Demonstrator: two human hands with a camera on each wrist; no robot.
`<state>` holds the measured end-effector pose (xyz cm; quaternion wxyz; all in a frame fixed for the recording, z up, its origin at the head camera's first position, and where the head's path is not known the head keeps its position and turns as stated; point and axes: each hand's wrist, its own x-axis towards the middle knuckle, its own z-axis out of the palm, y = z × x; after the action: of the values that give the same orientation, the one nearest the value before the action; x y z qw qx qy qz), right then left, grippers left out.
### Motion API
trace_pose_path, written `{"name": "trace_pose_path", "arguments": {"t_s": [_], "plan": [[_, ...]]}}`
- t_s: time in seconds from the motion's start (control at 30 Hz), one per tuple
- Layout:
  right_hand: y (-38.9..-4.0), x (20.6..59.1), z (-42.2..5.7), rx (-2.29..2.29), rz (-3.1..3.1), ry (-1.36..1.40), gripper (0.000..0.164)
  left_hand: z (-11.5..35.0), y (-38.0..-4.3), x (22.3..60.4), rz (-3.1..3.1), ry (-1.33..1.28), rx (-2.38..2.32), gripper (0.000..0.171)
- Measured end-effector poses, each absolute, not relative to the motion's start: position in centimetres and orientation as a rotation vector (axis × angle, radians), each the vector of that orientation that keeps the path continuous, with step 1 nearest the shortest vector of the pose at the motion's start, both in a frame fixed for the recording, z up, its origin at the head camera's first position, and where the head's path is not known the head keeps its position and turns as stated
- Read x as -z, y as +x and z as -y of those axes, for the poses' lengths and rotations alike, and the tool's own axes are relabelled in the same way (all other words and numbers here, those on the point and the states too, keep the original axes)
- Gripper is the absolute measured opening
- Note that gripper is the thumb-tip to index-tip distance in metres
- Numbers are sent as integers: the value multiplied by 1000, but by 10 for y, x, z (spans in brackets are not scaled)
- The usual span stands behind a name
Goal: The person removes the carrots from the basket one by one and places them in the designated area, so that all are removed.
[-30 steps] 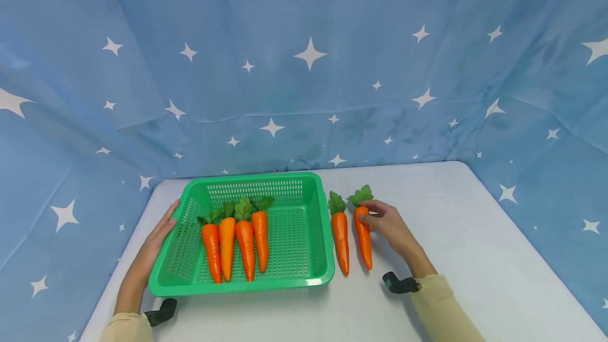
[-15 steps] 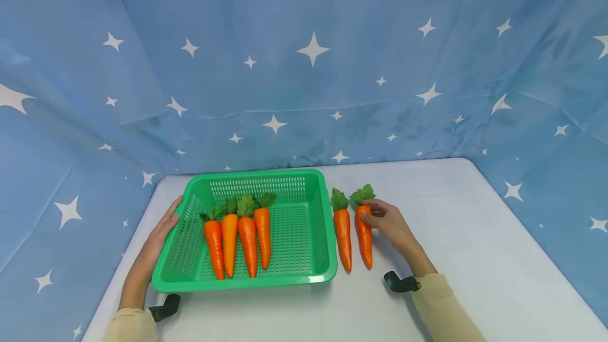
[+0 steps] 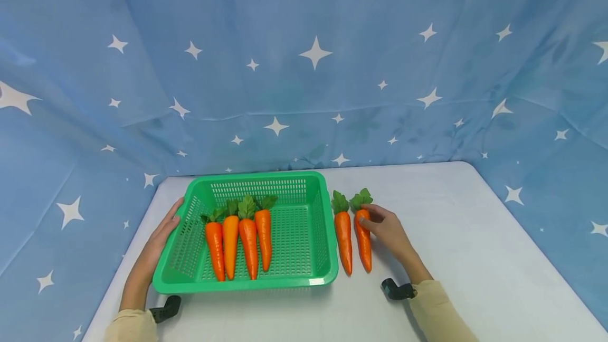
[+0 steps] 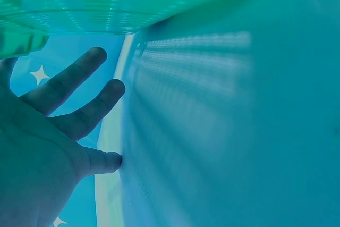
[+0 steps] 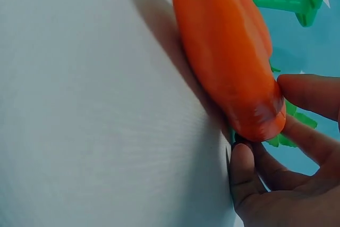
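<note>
My left hand [image 3: 154, 247] rests against the left side of a green plastic basket [image 3: 247, 285], fingers straight. In the left wrist view, that hand [image 4: 58, 126] shows its fingers spread beside the basket's underside [image 4: 106, 3]. Several orange carrots with leafy tops lie in a row inside the basket, among them a lighter orange carrot [image 3: 230, 247]. To the right of the basket my right hand [image 3: 387, 228] pinches a carrot [image 3: 363, 244] near its leafy end. The right wrist view has its thumb [image 5: 305, 91] against the carrot [image 5: 228, 62]. Another carrot [image 3: 344, 241] lies between it and the basket.
A white table [image 3: 456, 236] carries everything. Behind and at both sides hangs a blue cloth with white stars [image 3: 266, 83]. A black wrist camera [image 3: 398, 289] sits at each wrist, below beige sleeves [image 3: 437, 307].
The carrot at my right hand has shifted slightly left, closer to the carrot beside it. The left hand stays at the basket. The head view has shifted a little.
</note>
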<state>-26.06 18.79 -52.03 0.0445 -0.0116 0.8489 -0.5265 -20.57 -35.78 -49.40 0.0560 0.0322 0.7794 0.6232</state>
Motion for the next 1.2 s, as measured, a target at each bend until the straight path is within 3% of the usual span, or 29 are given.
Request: {"name": "trace_pose_path", "arguments": {"t_s": [0.57, 1.2], "plan": [[-256, 525, -191, 1653, -2622, -99, 47, 357, -204, 494, -2365, 90, -1896, 61], [-266, 509, -201, 1684, -2745, -7, 62, 357, -205, 493, -2366, 84, -1888, 61]]}}
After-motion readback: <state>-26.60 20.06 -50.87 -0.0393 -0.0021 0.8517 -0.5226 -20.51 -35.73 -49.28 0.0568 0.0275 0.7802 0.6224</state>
